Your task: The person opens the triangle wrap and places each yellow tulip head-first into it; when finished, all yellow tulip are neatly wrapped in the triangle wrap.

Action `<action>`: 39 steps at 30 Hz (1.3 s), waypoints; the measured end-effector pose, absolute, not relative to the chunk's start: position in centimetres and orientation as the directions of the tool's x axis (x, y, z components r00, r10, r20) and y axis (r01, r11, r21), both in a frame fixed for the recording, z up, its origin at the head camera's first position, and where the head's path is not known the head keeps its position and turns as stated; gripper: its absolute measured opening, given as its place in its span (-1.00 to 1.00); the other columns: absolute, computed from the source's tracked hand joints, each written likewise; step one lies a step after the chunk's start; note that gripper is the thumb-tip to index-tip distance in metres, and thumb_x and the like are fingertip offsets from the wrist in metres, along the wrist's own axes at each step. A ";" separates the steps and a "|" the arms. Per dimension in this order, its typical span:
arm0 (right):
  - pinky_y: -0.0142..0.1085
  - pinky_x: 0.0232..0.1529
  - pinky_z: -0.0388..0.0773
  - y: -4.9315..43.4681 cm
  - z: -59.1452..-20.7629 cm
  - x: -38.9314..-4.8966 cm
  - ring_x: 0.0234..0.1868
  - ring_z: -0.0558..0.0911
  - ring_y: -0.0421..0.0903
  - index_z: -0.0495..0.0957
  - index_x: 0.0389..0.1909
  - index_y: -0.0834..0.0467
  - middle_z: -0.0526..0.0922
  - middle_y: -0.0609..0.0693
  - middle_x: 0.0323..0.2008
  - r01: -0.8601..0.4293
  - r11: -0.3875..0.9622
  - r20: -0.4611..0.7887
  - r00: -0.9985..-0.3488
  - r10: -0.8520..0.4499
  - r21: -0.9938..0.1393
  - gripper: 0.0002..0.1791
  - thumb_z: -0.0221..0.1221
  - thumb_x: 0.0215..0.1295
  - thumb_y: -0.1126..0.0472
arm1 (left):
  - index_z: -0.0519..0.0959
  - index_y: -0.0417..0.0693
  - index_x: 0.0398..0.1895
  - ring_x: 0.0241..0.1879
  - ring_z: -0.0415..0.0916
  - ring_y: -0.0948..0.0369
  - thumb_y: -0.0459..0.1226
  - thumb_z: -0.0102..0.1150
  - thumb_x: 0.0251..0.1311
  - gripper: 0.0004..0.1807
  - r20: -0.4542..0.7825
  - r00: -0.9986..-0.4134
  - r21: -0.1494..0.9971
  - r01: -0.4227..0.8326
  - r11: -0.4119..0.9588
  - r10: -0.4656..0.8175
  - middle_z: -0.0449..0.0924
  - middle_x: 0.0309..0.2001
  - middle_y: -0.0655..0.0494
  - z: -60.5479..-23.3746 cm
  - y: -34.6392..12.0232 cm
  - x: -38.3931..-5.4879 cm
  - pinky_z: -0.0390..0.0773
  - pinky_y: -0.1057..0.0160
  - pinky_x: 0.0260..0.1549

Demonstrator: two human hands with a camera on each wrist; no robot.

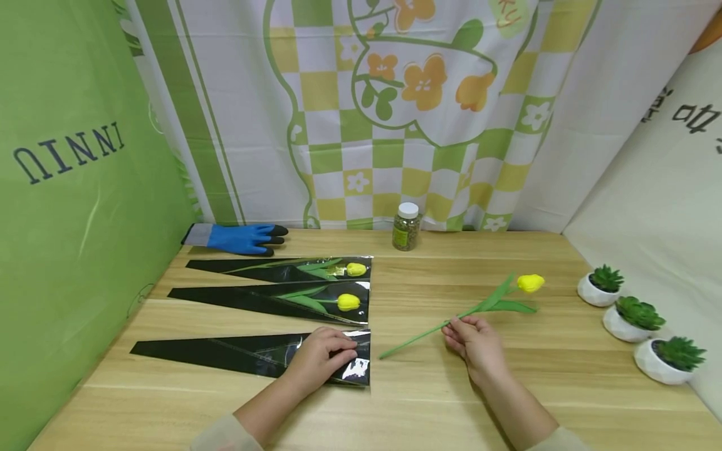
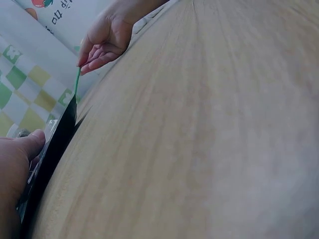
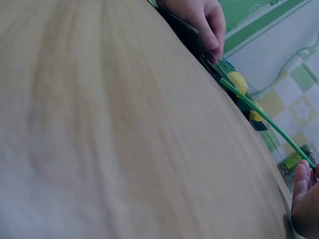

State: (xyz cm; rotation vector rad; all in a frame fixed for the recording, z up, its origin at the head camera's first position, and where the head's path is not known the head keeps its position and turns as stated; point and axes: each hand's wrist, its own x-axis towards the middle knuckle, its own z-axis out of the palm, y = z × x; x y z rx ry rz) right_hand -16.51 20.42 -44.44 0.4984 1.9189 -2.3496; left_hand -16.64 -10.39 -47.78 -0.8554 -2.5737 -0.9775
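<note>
Between the thumb and fingers of my right hand (image 1: 477, 351) is the green stem of a yellow artificial tulip (image 1: 489, 305), its bloom to the upper right and stem end to the lower left. The stem end is close to the mouth of the nearest black flower sleeve (image 1: 242, 352), which has a clear front. My left hand (image 1: 321, 357) lies over that sleeve near its wide right end, thumb and fingers pinching the film there. In the left wrist view, the thumb (image 2: 35, 143) is at the sleeve's clear film. Some fingertips are hidden.
Two more sleeves, the middle one (image 1: 237, 299) and the far one (image 1: 225, 268), each hold a yellow tulip. Behind them lies a blue glove (image 1: 237, 239). A white-lidded jar (image 1: 406, 228) stands at the back; several potted succulents (image 1: 632, 322) line the right side.
</note>
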 end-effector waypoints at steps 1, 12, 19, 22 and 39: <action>-0.51 -0.16 0.66 20.1 -44.5 -16.5 -0.31 0.67 -0.33 0.25 -0.01 0.27 0.60 -0.17 -0.37 0.254 -0.217 -0.289 -0.946 0.149 -0.942 -0.80 0.02 0.47 0.31 | 0.76 0.03 -0.21 -0.09 0.60 0.19 -0.19 0.35 0.16 -0.85 0.430 -0.791 0.517 0.610 0.600 0.435 0.74 -0.20 0.19 -47.8 -10.4 -16.7 0.59 0.19 0.01; -0.49 -0.22 0.67 17.0 -45.1 -15.9 -0.32 0.68 -0.29 0.26 0.01 0.35 0.60 -0.08 -0.34 0.253 -0.199 -0.283 -0.949 0.142 -0.947 -0.76 0.04 0.44 0.35 | 0.77 0.02 -0.24 -0.11 0.59 0.20 -0.21 0.36 0.15 -0.86 0.441 -0.791 0.521 0.610 0.597 0.424 0.73 -0.22 0.19 -48.0 -10.1 -16.8 0.60 0.20 -0.01; -0.50 -0.27 0.67 15.2 -45.1 -15.6 -0.34 0.69 -0.27 0.28 -0.02 0.38 0.60 -0.04 -0.35 0.258 -0.209 -0.288 -0.949 0.129 -0.943 -0.77 0.05 0.42 0.39 | 0.77 0.03 -0.25 -0.12 0.59 0.21 -0.21 0.38 0.12 -0.86 0.423 -0.806 0.544 0.591 0.596 0.413 0.72 -0.23 0.19 -47.9 -10.0 -16.7 0.61 0.20 -0.03; -0.48 -0.27 0.67 14.4 -45.2 -15.5 -0.34 0.69 -0.26 0.28 -0.01 0.40 0.61 -0.01 -0.34 0.260 -0.226 -0.292 -0.949 0.122 -0.939 -0.76 0.07 0.40 0.40 | 0.77 0.03 -0.25 -0.11 0.59 0.22 -0.20 0.38 0.12 -0.86 0.413 -0.813 0.554 0.582 0.595 0.411 0.72 -0.22 0.19 -47.9 -10.0 -16.7 0.61 0.21 -0.02; -0.45 -0.29 0.68 13.3 -45.1 -15.2 -0.36 0.70 -0.24 0.30 0.01 0.42 0.66 0.01 -0.35 0.314 -0.238 -0.345 -0.933 0.103 -0.919 -0.71 0.10 0.38 0.38 | 0.77 0.05 -0.27 -0.11 0.59 0.23 -0.19 0.38 0.13 -0.88 0.402 -0.821 0.545 0.571 0.614 0.406 0.72 -0.22 0.21 -47.9 -10.0 -16.6 0.60 0.21 0.00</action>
